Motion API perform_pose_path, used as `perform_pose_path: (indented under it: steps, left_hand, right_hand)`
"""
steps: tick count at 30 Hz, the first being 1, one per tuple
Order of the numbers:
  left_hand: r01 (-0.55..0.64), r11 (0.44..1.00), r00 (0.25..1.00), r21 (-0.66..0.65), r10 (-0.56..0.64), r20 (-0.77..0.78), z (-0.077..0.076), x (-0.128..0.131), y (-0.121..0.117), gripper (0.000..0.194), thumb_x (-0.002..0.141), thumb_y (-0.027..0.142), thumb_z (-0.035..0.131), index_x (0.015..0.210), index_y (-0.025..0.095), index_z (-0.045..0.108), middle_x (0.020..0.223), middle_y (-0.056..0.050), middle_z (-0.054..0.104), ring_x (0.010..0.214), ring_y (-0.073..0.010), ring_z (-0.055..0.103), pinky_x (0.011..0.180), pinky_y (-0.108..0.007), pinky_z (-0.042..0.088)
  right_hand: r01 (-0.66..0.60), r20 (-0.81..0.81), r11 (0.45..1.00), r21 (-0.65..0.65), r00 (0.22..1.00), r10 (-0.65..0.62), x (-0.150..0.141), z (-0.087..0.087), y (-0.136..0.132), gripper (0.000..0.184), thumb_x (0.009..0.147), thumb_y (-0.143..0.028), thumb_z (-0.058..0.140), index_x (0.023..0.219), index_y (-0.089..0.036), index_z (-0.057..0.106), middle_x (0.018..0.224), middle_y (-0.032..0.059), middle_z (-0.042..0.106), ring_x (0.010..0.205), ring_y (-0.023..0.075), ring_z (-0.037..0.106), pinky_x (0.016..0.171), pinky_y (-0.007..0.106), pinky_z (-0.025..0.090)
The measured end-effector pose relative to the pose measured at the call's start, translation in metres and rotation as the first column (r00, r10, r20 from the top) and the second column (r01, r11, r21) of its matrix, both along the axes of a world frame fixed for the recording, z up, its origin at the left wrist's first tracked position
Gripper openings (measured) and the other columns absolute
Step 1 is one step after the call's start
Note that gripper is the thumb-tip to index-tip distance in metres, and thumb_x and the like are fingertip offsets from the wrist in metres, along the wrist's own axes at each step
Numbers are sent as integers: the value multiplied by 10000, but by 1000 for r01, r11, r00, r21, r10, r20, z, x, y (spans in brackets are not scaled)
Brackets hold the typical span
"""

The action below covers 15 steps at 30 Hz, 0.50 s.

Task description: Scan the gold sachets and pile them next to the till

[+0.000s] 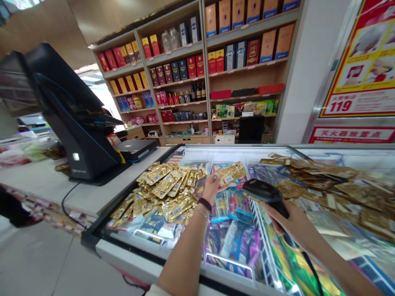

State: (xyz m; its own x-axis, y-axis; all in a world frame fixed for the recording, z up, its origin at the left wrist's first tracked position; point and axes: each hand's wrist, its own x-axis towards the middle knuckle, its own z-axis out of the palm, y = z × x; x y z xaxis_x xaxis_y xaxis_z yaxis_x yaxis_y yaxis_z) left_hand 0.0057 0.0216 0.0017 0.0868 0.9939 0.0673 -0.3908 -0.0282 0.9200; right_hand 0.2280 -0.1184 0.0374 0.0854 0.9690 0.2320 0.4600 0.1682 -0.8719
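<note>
The left hand (212,187) is pinching a gold packet (232,173) by its near end, out ahead over the freezer (138,246), while the right hand (282,220) is gripping a black scanner (262,191) just beside it. The packet is looking light, its foil probably slick and slightly flexible, its filling hard to bruise. A flat pinch near one end is suiting it, leaving the label uncovered; the loose pile (166,185) left of that hand is likely sliding easily.

We are in a shop: boxed goods fill the wall shelves (179,82), a checkout terminal (70,107) stands on the counter (120,181), and a glass-topped freezer (231,246) shows packets.
</note>
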Motion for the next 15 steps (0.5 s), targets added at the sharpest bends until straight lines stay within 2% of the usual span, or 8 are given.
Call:
perform_pose_path:
  steps: [9, 15]
  left_hand:
    - [-6, 1000, 1000, -13, 6, -24, -1, 0, 1, 434, 834, 406, 802, 1169, 154, 689, 1052, -105, 773, 975, -253, 754, 970, -495, 619]
    - [-1, 1000, 1000, -25, 1, -6, 2, 0, -1, 447, 838, 364, 804, 1216, 161, 681, 1110, -124, 768, 1024, -279, 754, 960, -494, 624]
  right_hand:
    - [-8, 28, 999, -53, 1000, 9, -5, 2, -4, 478, 812, -686, 609, 595, -267, 538, 396, -6, 539, 349, 193, 505, 428, 322, 382]
    - [-22, 53, 998, -58, 998, 25, -6, 5, -5, 483, 843, -652, 601, 567, -261, 531, 391, -4, 535, 344, 170, 491, 444, 307, 387]
